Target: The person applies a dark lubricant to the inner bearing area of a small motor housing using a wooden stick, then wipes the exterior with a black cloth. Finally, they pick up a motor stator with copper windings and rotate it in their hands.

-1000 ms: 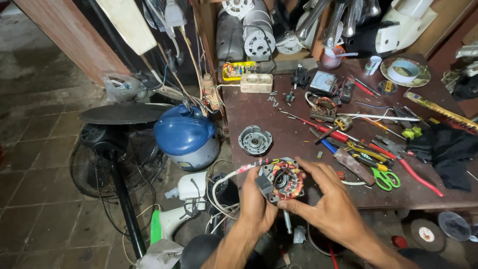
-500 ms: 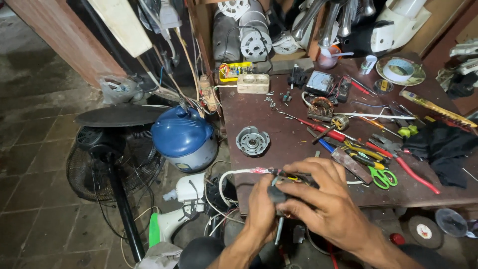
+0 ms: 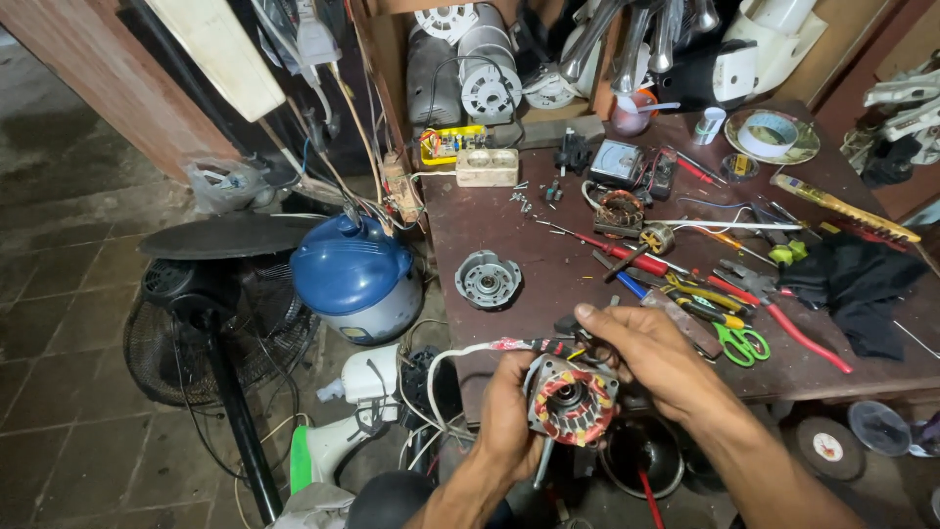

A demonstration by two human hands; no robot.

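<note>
A fan motor stator (image 3: 571, 400) with copper and red windings sits in my two hands at the near edge of a dark brown workbench (image 3: 490, 225). My left hand (image 3: 506, 411) grips its left side from below. My right hand (image 3: 641, 358) covers its upper right side, thumb stretched over the top. A white cable with coloured wires (image 3: 470, 351) runs from the stator down to the left. On the bench beyond the stator lies a round grey motor end cover (image 3: 489, 280).
Screwdrivers, pliers and green-handled scissors (image 3: 736, 343) litter the bench's right half, beside a black cloth (image 3: 852, 284). A blue rounded appliance (image 3: 354, 278) and a black standing fan (image 3: 211, 323) stand on the floor at left. Motors and fan parts fill the shelf behind.
The stator's wound face has turned back toward me, after my right hand covered it half a second ago. Both hands have shifted slightly lower and to the right.
</note>
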